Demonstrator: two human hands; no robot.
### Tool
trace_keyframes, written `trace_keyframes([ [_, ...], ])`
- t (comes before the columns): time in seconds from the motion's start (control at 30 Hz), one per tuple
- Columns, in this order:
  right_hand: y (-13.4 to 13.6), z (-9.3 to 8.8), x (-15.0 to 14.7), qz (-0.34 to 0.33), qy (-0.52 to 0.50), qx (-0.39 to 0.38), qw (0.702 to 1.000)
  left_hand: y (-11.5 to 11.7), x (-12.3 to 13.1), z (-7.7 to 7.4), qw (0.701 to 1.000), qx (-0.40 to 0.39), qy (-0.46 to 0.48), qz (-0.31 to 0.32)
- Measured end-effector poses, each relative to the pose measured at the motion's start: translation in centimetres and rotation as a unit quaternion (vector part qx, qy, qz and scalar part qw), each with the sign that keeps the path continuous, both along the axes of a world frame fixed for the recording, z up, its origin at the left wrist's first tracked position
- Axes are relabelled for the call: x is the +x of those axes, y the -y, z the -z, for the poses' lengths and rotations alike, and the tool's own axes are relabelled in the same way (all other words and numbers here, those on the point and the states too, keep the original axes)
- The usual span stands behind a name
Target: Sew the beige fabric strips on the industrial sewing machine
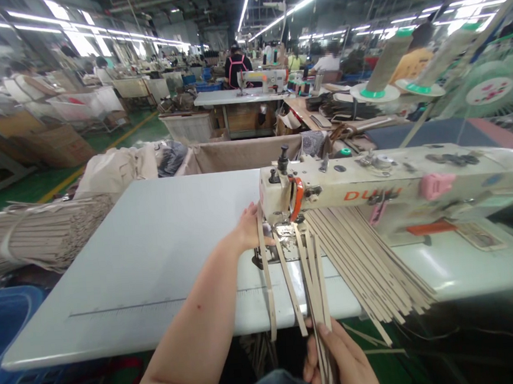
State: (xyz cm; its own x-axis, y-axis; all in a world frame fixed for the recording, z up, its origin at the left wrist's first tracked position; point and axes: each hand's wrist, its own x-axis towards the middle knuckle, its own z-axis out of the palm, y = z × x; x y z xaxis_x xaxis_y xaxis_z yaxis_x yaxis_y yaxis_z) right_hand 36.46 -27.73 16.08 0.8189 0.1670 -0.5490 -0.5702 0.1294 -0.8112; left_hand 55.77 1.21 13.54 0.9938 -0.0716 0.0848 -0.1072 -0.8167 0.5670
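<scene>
Right hand (342, 354) grasping strips (315, 297) below the sewing machine (397, 175)

Through the head camera I have my right hand in the lower part of the view, at the near edge of the white tabletop (166, 234). It is closed around several long beige strips, with the thumb laid over them. From that grip the strips run up and away from me to the needle area, and their lower ends drop past the fingers towards my lap.

My left hand (247, 228) is stretched forward to the left side of the machine head, its thumb pointing in towards the metal plate (283, 249). A single outer strip (272, 315) passes right at its fingers; I cannot tell whether they pinch it or just rest against it. Another lone strip (293, 295) hangs between that one and the held group, its near end just left of my right hand and apart from the grip.

To the right, a wide fan of strips (364, 260) spreads out from beneath the machine arm, its ends reaching the table's near edge. Far left, a thick bundle (60, 237) lies beside the tabletop, bound by a pale band (7, 241).
</scene>
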Motion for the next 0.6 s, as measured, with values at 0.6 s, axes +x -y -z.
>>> trace_keyframes([
  [0.6,1.2,0.7,-0.7,0.008,-0.049,0.072,0.996,0.3,-0.1,-0.1,0.999,-0.033,-0.012,-0.001],
])
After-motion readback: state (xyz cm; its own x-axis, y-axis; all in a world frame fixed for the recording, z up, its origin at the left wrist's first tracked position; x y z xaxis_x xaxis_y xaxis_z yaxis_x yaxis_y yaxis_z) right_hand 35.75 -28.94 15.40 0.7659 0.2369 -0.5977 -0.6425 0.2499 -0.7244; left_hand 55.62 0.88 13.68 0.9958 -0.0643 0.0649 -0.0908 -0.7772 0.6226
